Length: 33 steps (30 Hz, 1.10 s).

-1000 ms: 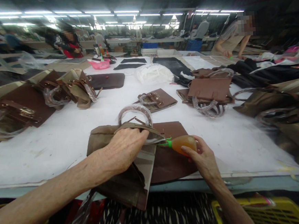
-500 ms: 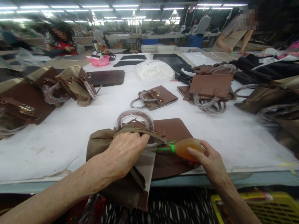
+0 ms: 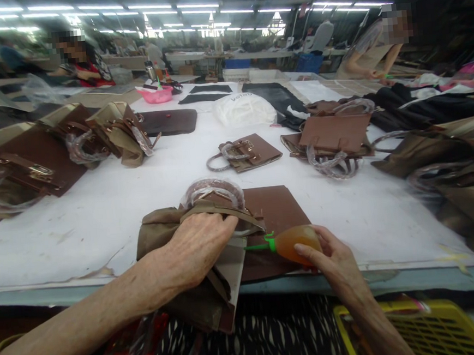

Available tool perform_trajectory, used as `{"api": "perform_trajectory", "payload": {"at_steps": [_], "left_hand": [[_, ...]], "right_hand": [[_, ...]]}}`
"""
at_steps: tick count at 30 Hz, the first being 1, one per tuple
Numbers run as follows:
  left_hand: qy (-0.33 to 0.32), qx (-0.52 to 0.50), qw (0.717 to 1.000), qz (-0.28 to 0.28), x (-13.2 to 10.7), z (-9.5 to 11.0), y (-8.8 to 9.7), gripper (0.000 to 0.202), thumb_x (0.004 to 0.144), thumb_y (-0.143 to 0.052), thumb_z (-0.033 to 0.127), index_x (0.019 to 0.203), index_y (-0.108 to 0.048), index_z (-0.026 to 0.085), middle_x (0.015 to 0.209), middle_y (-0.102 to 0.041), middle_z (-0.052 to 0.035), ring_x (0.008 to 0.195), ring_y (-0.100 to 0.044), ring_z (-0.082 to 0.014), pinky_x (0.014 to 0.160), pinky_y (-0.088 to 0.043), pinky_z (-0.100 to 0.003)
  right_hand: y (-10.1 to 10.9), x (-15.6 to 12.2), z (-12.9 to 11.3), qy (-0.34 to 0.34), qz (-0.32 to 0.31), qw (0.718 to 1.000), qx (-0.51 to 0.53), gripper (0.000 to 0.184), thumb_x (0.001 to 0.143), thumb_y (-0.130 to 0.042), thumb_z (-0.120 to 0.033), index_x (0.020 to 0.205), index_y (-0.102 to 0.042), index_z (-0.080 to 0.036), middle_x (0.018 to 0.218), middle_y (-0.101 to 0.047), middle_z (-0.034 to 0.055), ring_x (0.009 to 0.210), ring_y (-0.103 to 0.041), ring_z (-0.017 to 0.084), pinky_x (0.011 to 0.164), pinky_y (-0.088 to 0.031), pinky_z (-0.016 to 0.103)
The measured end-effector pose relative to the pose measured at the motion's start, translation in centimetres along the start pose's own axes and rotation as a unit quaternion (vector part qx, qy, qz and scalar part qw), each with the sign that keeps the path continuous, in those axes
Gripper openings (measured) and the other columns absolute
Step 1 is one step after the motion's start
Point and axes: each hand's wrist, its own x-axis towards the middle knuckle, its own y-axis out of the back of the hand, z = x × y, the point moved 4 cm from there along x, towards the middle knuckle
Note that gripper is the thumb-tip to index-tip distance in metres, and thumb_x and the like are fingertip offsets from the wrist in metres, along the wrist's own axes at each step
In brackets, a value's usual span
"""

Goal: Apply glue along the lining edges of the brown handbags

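Observation:
In front of me lies a brown handbag (image 3: 280, 207), its olive lining (image 3: 158, 224) pulled out and hanging over the table edge. Its handle (image 3: 213, 187) is wrapped in clear plastic. My left hand (image 3: 205, 240) is closed on the lining near the bag's opening; the fingertips are hidden in the folds. My right hand (image 3: 328, 249) grips an amber squeeze bottle of glue (image 3: 295, 244) with a green nozzle. The bottle lies sideways, and its tip points left at the pale edge of an inner panel (image 3: 233, 257).
Brown handbags (image 3: 255, 151) stand and lie to the left, ahead and right on the white-covered table (image 3: 170, 166). Further back are a white plastic bundle (image 3: 244, 110) and a pink basin (image 3: 155, 94). Below right sits a yellow basket (image 3: 437, 320). Two people work across the table.
My right hand has lowered the glue bottle slightly, and its nozzle now sits a little lower by the panel edge. My left hand has stayed on the lining. The person at back left has shifted left.

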Motion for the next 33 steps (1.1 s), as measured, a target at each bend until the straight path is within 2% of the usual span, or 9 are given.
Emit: {"api": "perform_trajectory", "payload": {"at_steps": [4, 10, 16, 21, 24, 28, 33], "left_hand": [[0.003, 0.004, 1.000, -0.010, 0.0, 0.0, -0.2, 0.022, 0.076, -0.048, 0.012, 0.098, -0.045, 0.016, 0.076, -0.058, -0.0057, 0.071, -0.058, -0.0206, 0.062, -0.047, -0.032], [-0.001, -0.001, 1.000, 0.018, 0.0, 0.0, -0.3, 0.016, 0.077, -0.048, 0.013, 0.092, -0.045, 0.017, 0.073, -0.058, -0.0053, 0.069, -0.058, -0.0221, 0.059, -0.047, -0.033], [0.014, 0.006, 1.000, 0.007, 0.1, 0.0, -0.3, 0.019, 0.076, -0.049, 0.013, 0.093, -0.045, 0.018, 0.075, -0.059, -0.0057, 0.070, -0.059, -0.0220, 0.060, -0.047, -0.033], [0.003, -0.001, 1.000, 0.030, -0.1, -0.2, -0.5, 0.016, 0.077, -0.046, 0.014, 0.092, -0.045, 0.018, 0.074, -0.058, -0.0054, 0.067, -0.058, -0.0213, 0.058, -0.046, -0.032], [-0.011, -0.006, 0.998, 0.054, -0.3, -0.1, -0.7, 0.012, 0.078, -0.045, 0.013, 0.090, -0.045, 0.019, 0.071, -0.057, -0.0046, 0.064, -0.056, -0.0208, 0.055, -0.045, -0.032], [-0.019, -0.006, 0.998, 0.055, -0.4, 0.1, -0.8, 0.012, 0.079, -0.045, 0.013, 0.090, -0.045, 0.018, 0.070, -0.056, -0.0042, 0.061, -0.056, -0.0208, 0.053, -0.043, -0.032], [-0.025, -0.007, 0.998, 0.064, -0.5, 0.1, -0.9, 0.012, 0.079, -0.045, 0.012, 0.090, -0.044, 0.018, 0.069, -0.056, -0.0041, 0.063, -0.056, -0.0198, 0.055, -0.044, -0.031]], "right_hand": [[-0.1, -0.1, 0.1, -0.004, 0.011, 1.000, 0.009, 0.045, 0.068, -0.067, -0.046, 0.102, -0.053, -0.020, 0.080, -0.065, 0.0027, 0.061, -0.058, 0.021, 0.042, -0.041, 0.026], [-0.5, -0.2, 0.8, -0.004, 0.013, 1.000, 0.012, 0.047, 0.068, -0.069, -0.045, 0.103, -0.053, -0.019, 0.087, -0.064, 0.0049, 0.077, -0.061, 0.026, 0.049, -0.047, 0.028], [-0.4, 0.4, 1.1, 0.008, 0.041, 0.999, 0.030, 0.050, 0.068, -0.069, -0.046, 0.107, -0.050, -0.020, 0.093, -0.063, 0.0060, 0.084, -0.060, 0.028, 0.054, -0.050, 0.030], [-0.5, -0.1, 1.4, -0.002, 0.028, 0.999, 0.034, 0.049, 0.068, -0.068, -0.046, 0.107, -0.051, -0.021, 0.092, -0.064, 0.0052, 0.076, -0.061, 0.025, 0.050, -0.049, 0.029], [-0.3, -0.5, 1.3, -0.010, 0.020, 1.000, 0.022, 0.046, 0.068, -0.068, -0.046, 0.103, -0.053, -0.020, 0.084, -0.065, 0.0037, 0.063, -0.059, 0.021, 0.044, -0.045, 0.026], [0.0, -0.6, 0.9, -0.016, 0.015, 1.000, 0.013, 0.042, 0.070, -0.067, -0.045, 0.100, -0.054, -0.019, 0.074, -0.064, 0.0010, 0.048, -0.053, 0.016, 0.041, -0.042, 0.025], [-0.3, -0.5, 0.8, -0.024, 0.003, 1.000, 0.016, 0.038, 0.070, -0.066, -0.044, 0.096, -0.056, -0.018, 0.060, -0.061, -0.0012, 0.043, -0.049, 0.014, 0.041, -0.041, 0.025]]}}
